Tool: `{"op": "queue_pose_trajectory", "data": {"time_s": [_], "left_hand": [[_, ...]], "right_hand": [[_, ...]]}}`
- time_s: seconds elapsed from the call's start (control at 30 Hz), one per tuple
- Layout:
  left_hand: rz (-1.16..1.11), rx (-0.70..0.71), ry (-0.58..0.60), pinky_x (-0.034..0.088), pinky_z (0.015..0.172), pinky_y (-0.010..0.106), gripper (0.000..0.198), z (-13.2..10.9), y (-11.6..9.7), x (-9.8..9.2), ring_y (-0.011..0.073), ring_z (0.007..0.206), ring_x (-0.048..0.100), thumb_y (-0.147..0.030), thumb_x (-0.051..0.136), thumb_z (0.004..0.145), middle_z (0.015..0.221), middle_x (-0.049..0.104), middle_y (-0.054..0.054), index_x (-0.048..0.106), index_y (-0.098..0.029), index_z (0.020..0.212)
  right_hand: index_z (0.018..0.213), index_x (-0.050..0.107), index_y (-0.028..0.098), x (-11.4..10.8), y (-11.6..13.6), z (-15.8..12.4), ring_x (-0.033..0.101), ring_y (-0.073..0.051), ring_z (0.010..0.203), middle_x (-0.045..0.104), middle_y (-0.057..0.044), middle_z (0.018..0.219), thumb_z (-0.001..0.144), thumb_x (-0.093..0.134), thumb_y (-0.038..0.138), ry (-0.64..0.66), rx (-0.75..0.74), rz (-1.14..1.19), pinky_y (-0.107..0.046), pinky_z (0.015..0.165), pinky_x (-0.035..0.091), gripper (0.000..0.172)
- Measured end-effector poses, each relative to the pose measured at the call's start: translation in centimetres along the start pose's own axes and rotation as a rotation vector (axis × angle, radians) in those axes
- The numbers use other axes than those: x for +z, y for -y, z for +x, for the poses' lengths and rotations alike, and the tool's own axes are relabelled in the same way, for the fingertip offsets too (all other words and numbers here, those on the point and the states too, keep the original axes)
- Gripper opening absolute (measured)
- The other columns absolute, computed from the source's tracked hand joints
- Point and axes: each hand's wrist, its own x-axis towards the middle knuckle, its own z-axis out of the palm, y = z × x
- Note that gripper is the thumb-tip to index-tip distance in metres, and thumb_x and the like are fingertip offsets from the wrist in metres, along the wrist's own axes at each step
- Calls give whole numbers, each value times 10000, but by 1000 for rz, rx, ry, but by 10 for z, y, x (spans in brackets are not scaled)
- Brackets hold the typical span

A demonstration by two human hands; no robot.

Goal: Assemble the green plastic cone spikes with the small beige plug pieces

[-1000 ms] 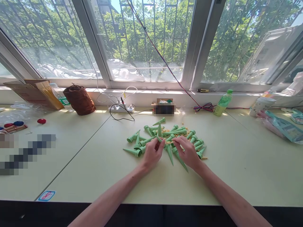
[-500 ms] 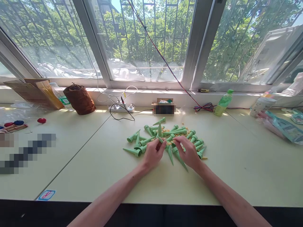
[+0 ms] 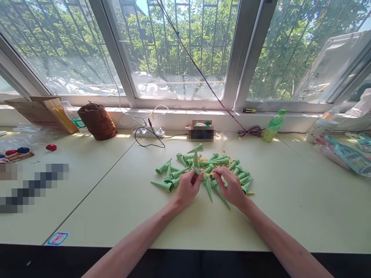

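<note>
My left hand (image 3: 187, 189) is closed around a green plastic watering spike (image 3: 197, 170), whose tip shows above the fingers. To its right, my right hand (image 3: 231, 187) pinches a small pale-yellow piece (image 3: 210, 175); the fingertips partly cover it. Both hands are at the near side of a pile of similar green spikes (image 3: 166, 187), which lie in many directions with pale-yellow bits among them. One spike (image 3: 195, 157) stands upright just beyond my left hand. Another spike (image 3: 222, 197) points toward me beside my right hand.
Behind the pile are a small box with a blurred front (image 3: 201, 133), a power strip (image 3: 148, 131) and coiled wires (image 3: 251, 131). A green-capped bottle (image 3: 273, 126) stands back right, a brown bag (image 3: 97, 121) back left. The table's front edge (image 3: 203, 250) is near me.
</note>
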Motion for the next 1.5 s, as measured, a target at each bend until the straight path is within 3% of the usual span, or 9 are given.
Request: {"op": "queue_pose_trajectory", "data": {"time_s": [0.87, 1.5], "left_hand": [[16, 26, -14, 344, 499, 217, 308, 0, -1, 2, 92, 489, 397, -403, 506, 954, 562, 500, -37, 620, -162, 798], [12, 67, 44, 346, 533, 217, 280, -3, 1, 2, 91, 519, 396, -375, 507, 962, 618, 535, -23, 608, -163, 810]], "right_hand": [[1030, 592, 226, 1, -1, 0, 596, -184, 769, 625, -43, 844, 994, 475, 200, 73, -43, -10, -319, 701, 504, 126], [1022, 612, 220, 2, -2, 0, 600, -181, 758, 612, -48, 849, 995, 483, 211, 118, -55, -30, -313, 686, 519, 132]]}}
